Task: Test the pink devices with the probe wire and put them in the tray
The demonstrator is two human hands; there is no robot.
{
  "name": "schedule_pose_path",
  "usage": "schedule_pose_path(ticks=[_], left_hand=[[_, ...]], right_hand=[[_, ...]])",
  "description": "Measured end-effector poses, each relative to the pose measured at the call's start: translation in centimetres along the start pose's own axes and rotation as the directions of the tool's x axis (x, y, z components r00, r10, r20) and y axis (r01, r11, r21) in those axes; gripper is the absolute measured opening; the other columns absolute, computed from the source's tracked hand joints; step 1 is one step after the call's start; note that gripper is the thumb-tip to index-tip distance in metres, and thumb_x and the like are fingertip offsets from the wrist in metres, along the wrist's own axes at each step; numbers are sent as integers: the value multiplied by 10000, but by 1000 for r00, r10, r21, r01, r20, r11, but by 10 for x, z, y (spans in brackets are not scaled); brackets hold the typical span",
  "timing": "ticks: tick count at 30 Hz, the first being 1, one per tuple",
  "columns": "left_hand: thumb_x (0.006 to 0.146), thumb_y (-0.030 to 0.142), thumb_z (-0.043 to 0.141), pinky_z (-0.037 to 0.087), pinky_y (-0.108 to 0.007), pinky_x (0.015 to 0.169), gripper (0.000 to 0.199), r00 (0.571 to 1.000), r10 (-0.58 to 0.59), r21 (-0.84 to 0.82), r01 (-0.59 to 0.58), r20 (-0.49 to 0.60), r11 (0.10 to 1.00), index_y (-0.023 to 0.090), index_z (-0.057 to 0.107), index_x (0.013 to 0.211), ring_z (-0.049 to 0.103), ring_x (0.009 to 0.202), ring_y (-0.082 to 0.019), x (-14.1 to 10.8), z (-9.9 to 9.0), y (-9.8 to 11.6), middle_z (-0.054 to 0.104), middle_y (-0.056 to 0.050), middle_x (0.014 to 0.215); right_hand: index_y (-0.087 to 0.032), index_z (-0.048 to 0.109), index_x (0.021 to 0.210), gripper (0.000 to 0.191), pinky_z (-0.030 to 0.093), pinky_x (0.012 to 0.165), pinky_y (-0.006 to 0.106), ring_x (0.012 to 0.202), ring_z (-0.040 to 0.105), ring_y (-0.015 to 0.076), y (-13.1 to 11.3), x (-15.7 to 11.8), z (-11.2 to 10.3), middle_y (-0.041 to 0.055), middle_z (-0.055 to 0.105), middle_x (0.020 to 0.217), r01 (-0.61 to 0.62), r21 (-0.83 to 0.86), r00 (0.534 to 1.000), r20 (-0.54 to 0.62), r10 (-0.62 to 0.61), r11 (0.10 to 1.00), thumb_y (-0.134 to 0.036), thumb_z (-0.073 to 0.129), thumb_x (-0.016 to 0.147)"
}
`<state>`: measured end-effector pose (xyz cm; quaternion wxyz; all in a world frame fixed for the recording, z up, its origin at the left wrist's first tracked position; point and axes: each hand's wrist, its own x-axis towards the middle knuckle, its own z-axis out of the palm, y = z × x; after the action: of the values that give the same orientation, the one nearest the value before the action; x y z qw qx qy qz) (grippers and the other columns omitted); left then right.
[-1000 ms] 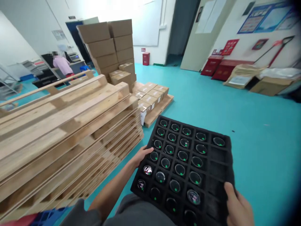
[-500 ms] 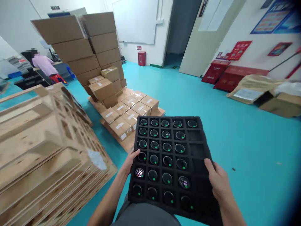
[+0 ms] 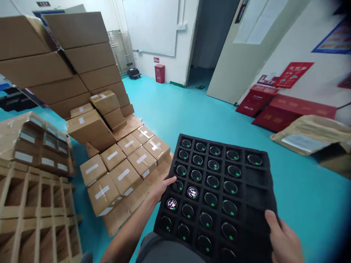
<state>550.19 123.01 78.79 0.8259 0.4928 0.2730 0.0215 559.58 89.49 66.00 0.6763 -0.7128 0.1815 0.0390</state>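
Note:
A black foam tray (image 3: 257, 186) with a grid of square slots is held in front of my body, slightly tilted. Several round dark watch faces (image 3: 210, 199) with green dots fill most slots; the right column holds one, at its far end. Two faces near the left side are lit. My left hand (image 3: 164, 186) grips the left edge, thumb on top. My right hand (image 3: 285, 235) holds the right edge, its thumb over the rim and its other fingers largely hidden.
Boxes on a wooden pallet (image 3: 131, 215) stand ahead left, below tall stacked cartons (image 3: 85, 33). Slatted pallets (image 3: 38, 215) are at the far left. Ahead are a red bin (image 3: 159, 73) and a doorway (image 3: 212, 40). Red boxes (image 3: 296, 109) and an open carton (image 3: 336, 157) line the right wall.
The view has moved forward past the slatted pallets, bringing the boxes closer. The tray and both hands have shifted right in view. A second watch face is lit at the left; one farther right has gone dark.

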Motion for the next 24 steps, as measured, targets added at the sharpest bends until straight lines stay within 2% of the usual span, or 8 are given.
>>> schedule_pose_path(ticks=[3, 5, 7, 10, 14, 18, 21, 24], left_hand=[[631, 362, 926, 575, -313, 666, 513, 994, 71, -33, -74, -80, 997, 133, 722, 1043, 730, 713, -227, 96, 36, 20, 793, -104, 918], [641, 401, 920, 573, -306, 690, 522, 982, 110, -57, -120, -155, 991, 133, 715, 1040, 739, 745, -230, 148, 59, 37, 796, -107, 956], [678, 433, 895, 575, -306, 724, 523, 964, 134, -79, -156, -232, 985, 142, 704, 1068, 753, 799, -241, 187, 81, 59, 798, -107, 997], [726, 420, 861, 589, -331, 768, 521, 925, 146, -116, -198, -352, 973, 148, 689, 1135, 767, 871, -272, 232, 106, 98, 797, -118, 1042], [765, 383, 827, 610, -367, 757, 451, 895, 109, -156, -194, -433, 969, 126, 692, 1110, 776, 851, -293, 307, 124, 146, 798, -144, 1018], [754, 367, 837, 608, -341, 735, 456, 893, 175, -137, -252, -414, 958, 135, 683, 1114, 774, 842, -277, 422, 140, 197, 798, -132, 1017], [720, 367, 866, 590, -302, 682, 456, 898, 205, -128, -273, -389, 953, 127, 694, 1068, 762, 776, -247, 518, 155, 255, 798, -118, 975], [709, 358, 876, 581, -292, 663, 445, 905, 209, -128, -272, -371, 954, 117, 709, 1044, 744, 727, -225, 602, 167, 327, 795, -109, 937]], right_hand=[[-204, 709, 1012, 591, 578, 883, 453, 984, 706, 327, -60, 119, 54, 99, 766, 1056, -47, -3, 997, 65, 47, 999, -716, 654, 723], [-172, 713, 1001, 605, 560, 875, 422, 1010, 689, 329, -109, 193, 94, 121, 766, 1067, 34, -82, 987, 162, -21, 996, -718, 629, 753], [-161, 720, 975, 597, 547, 844, 395, 993, 683, 320, -159, 258, 135, 124, 771, 1053, 107, -146, 955, 289, -61, 984, -713, 619, 768], [-162, 726, 930, 594, 541, 797, 370, 927, 686, 299, -221, 335, 196, 111, 777, 998, 155, -151, 885, 461, -69, 976, -714, 622, 739], [-163, 727, 914, 601, 544, 786, 357, 903, 692, 286, -266, 420, 271, 94, 778, 945, 138, -129, 816, 577, -39, 982, -721, 632, 712], [-163, 726, 940, 611, 549, 810, 368, 936, 695, 292, -295, 518, 340, 97, 779, 1002, 145, -107, 821, 568, -60, 984, -721, 639, 707], [-169, 726, 947, 598, 561, 845, 401, 967, 702, 313, -331, 598, 395, 104, 779, 1034, 120, -124, 847, 530, -37, 985, -710, 654, 703], [-180, 724, 947, 566, 575, 866, 423, 996, 707, 329, -380, 667, 452, 102, 780, 1032, 75, -109, 866, 500, -11, 991, -692, 664, 715]])
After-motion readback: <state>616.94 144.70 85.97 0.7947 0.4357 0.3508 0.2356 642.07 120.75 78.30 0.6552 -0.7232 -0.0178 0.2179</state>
